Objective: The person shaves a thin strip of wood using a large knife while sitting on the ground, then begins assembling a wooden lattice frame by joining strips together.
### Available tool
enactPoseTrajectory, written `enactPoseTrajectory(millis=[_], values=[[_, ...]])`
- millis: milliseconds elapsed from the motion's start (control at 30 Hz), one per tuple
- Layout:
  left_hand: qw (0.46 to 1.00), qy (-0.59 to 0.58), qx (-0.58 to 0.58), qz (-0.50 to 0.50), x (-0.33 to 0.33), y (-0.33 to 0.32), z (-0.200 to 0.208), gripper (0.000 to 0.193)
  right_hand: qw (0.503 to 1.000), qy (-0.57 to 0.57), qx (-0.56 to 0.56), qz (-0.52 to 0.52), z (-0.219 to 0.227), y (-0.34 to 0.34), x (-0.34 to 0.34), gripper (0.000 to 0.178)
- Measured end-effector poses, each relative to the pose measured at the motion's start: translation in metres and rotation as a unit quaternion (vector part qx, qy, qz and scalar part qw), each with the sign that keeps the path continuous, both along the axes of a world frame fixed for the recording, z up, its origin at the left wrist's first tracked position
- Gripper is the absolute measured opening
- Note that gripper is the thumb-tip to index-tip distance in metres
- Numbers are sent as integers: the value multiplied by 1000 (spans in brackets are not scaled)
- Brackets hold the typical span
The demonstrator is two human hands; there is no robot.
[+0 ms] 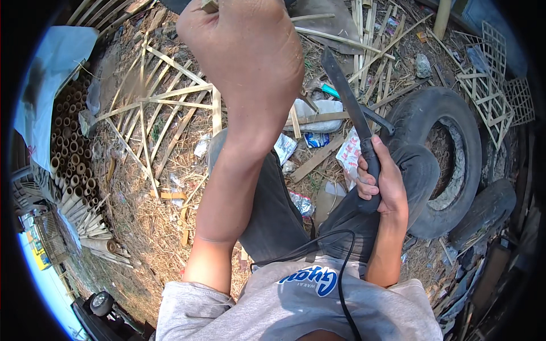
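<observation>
My left hand point(250, 51) is raised close to the camera, its fingers closed and mostly cut off by the top edge. A short end of a yellowish-brown stick point(210, 5) pokes out of the fist; the rest of it is hidden. In my right hand point(381, 184) is a machete point(348, 91), gripped by its black handle over my right thigh. Its dark blade slants up and to the left, apart from the left hand. Behind the blade shows a dark, curved tool-like piece point(378, 120), partly hidden.
A worn tyre point(460, 182) lies by my right knee. Between and beyond my knees are a whitish block point(321, 111), flat strips point(318, 158) and litter. Lattices of split bamboo point(170, 94) lie at far left and far right point(489, 102). Bamboo tubes point(71, 136) are stacked at left.
</observation>
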State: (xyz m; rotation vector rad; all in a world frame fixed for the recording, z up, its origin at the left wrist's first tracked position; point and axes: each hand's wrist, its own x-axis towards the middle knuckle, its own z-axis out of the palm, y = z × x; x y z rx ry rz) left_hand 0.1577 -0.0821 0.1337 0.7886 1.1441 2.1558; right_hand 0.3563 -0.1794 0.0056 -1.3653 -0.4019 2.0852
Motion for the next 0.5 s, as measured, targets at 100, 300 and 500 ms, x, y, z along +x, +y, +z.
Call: enactPoseTrajectory(millis=[100,300,500], values=[[1000,29,-2,10,-2,-1,-2,47,995,-84,-34,34,-6,-6,-2,49],[997,11,-24,-70,-5,-2,-1,48,990,-91,-72,83,-32,-22,-5,49],[999,-17,-14,-34,-2,0,5,47,987,-91,-103,78,-50,-16,-1,48]])
